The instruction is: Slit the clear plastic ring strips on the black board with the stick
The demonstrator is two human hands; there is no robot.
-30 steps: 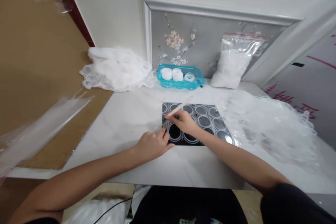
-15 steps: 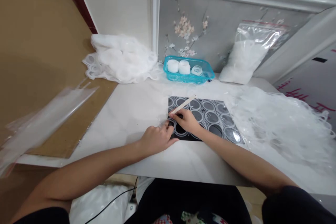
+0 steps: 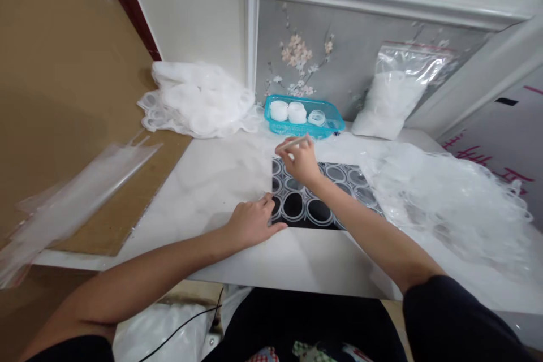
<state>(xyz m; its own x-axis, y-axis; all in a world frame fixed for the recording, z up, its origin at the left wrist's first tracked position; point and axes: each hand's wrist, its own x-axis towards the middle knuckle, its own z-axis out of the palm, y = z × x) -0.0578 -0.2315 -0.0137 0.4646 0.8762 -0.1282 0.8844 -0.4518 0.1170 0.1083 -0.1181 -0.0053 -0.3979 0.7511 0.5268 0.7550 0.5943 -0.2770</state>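
Observation:
A black sheet (image 3: 322,195) printed with rows of white rings lies flat on the white table (image 3: 212,186). My left hand (image 3: 252,223) rests with curled fingers on the sheet's near left corner, pressing it down. My right hand (image 3: 299,159) is raised over the sheet's far edge, fingers pinched on a thin wooden stick (image 3: 292,142) that points left, just in front of a turquoise tray (image 3: 328,124). The tray holds white tape rolls (image 3: 287,112).
A heap of white ringed film (image 3: 445,198) covers the table's right side, and another heap (image 3: 195,99) lies at the back left. A sealed clear bag (image 3: 390,99) leans on a framed flower panel (image 3: 305,51). Clear plastic sleeves (image 3: 80,186) lie on brown board at left.
My right hand has lifted off the near rings of the sheet and moved away toward the turquoise tray, carrying the stick. My left hand has stayed at the sheet's corner.

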